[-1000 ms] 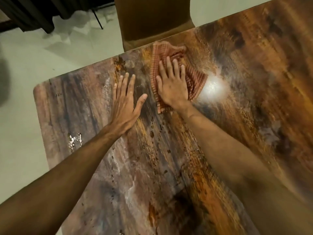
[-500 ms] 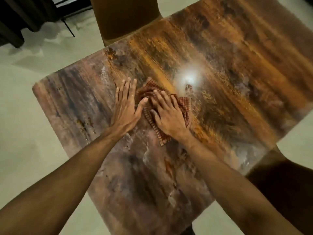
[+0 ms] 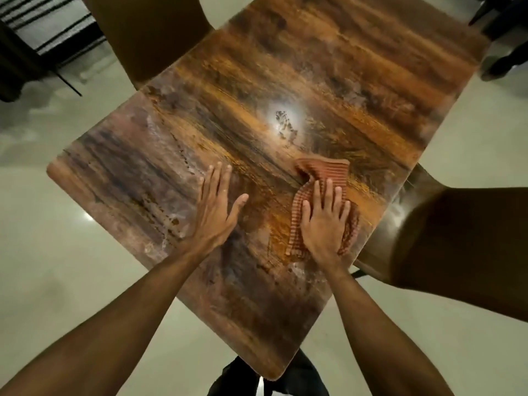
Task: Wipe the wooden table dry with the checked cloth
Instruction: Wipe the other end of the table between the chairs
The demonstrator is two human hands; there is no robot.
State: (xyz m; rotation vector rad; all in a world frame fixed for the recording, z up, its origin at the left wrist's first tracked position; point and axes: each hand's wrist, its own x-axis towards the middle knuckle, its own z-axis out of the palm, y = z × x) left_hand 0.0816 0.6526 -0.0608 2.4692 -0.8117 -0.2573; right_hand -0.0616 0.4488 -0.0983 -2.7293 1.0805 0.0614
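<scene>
The wooden table (image 3: 328, 81) fills the head view, its top streaked brown and orange. The red checked cloth (image 3: 325, 174) lies crumpled near the table's right edge. My right hand (image 3: 324, 221) presses flat on the cloth's near part, fingers spread. My left hand (image 3: 215, 208) rests flat and open on the bare wood to the left of the cloth, apart from it. A small patch of water drops (image 3: 285, 124) glints under a light reflection beyond the cloth. Fine drops trail along the left part of the top.
A brown chair (image 3: 148, 32) stands at the table's far left side. Another brown chair (image 3: 445, 238) is tucked against the right edge, close to my right hand. Pale tiled floor (image 3: 43, 252) surrounds the table. Dark furniture legs (image 3: 503, 52) stand at far right.
My right hand has dragged the cloth from the far edge by the chair across to the near right side. The left hand stayed flat on the wood. The view has pulled back.
</scene>
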